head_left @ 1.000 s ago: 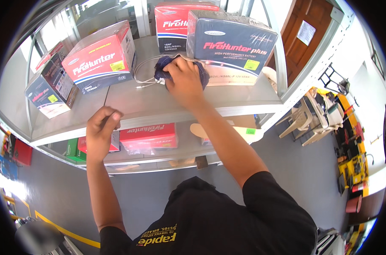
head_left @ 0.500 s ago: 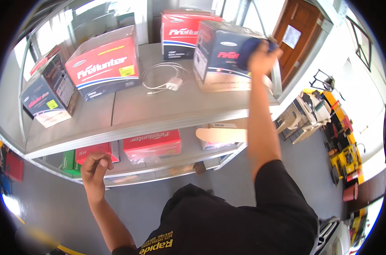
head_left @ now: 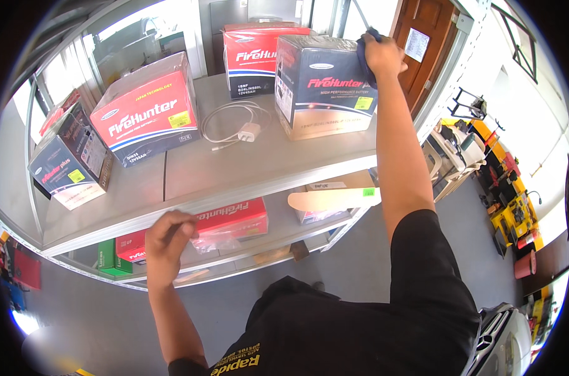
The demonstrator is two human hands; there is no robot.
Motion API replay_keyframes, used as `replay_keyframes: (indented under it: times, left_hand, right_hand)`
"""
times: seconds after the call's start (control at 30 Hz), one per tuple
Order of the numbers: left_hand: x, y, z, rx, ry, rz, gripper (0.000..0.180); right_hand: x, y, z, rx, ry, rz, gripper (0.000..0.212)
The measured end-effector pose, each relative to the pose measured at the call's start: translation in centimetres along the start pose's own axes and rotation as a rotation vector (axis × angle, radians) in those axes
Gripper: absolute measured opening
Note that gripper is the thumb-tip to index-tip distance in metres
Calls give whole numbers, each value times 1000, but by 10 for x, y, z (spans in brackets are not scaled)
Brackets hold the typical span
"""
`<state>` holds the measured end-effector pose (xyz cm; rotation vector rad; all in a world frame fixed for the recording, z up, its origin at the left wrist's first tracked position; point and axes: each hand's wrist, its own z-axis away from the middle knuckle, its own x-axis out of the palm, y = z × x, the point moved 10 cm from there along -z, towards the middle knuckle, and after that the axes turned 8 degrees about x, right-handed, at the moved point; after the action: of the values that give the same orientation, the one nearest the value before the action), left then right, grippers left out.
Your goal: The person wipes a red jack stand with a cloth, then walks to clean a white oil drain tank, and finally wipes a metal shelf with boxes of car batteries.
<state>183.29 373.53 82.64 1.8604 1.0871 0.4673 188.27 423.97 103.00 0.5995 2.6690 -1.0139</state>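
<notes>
My right hand point(head_left: 383, 56) is closed on a dark blue cloth point(head_left: 367, 57), which lies against the upper right edge of a dark blue battery box point(head_left: 325, 88). That box stands on the top shelf point(head_left: 234, 169) of a metal rack, at its right end. My left hand point(head_left: 167, 241) hangs before the front edge of the shelf, its fingers loosely curled, with nothing visible in them. Left of the box a white charger point(head_left: 249, 131) with a coiled cable lies on the shelf. A red battery box point(head_left: 253, 56) stands behind it.
Farther left on the top shelf are another red box point(head_left: 146, 113) and a dark box point(head_left: 71, 160). The lower shelf holds a red box point(head_left: 240, 216), a green box point(head_left: 114, 258) and a tan flat piece point(head_left: 328, 199). A wooden door point(head_left: 422, 31) is behind the rack, at right.
My right hand has moved the cloth from the front face of the dark box up to its top right corner. My left hand has shifted right and slightly up.
</notes>
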Motion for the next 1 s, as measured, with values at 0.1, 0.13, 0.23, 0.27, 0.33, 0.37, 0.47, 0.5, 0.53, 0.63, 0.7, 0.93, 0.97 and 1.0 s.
replay_keyframes:
  times: [0.1,0.13,0.23,0.27,0.33,0.37,0.47,0.5,0.53,0.63,0.7,0.93,0.97,1.0]
  left_hand:
    - [31,1,-53,63,-80,-31,14]
    - [45,5,-78,120,-104,-100,15]
    - [96,17,-149,234,-95,-83,19]
    - [110,25,-168,287,-69,-49,20]
    - [130,38,-202,322,-67,-68,21]
    - [135,44,-213,328,-55,-87,21]
    - [139,67,-225,420,-45,-103,20]
    - [137,73,-225,448,-23,-109,18]
    - [134,76,-226,432,-8,-134,18]
    - [130,87,-232,437,18,-194,21]
    - [130,95,-240,460,94,-311,23]
    - [161,113,-278,515,226,-387,24]
    - [171,115,-285,508,170,-435,25]
    - [180,116,-291,498,118,-483,25]
  right_hand:
    - [34,-38,17,14,-488,207,59]
    - [44,-61,35,-63,-581,177,65]
    - [53,-113,75,-338,-741,88,66]
    - [51,-120,82,-420,-769,39,66]
    - [51,-110,75,-441,-833,-9,67]
    - [50,-92,62,-385,-875,-7,67]
    - [59,-40,18,-279,-995,70,66]
    - [69,-27,6,-214,-1062,100,63]
    - [80,-13,-4,-123,-1131,136,60]
    - [108,-29,-12,-342,-1089,336,55]
    - [123,-56,-1,-342,-1062,303,57]
    - [115,-158,65,-631,-1189,-321,58]
    - [111,-149,42,-524,-1035,-356,50]
    - [105,-145,33,-629,-1021,-387,46]
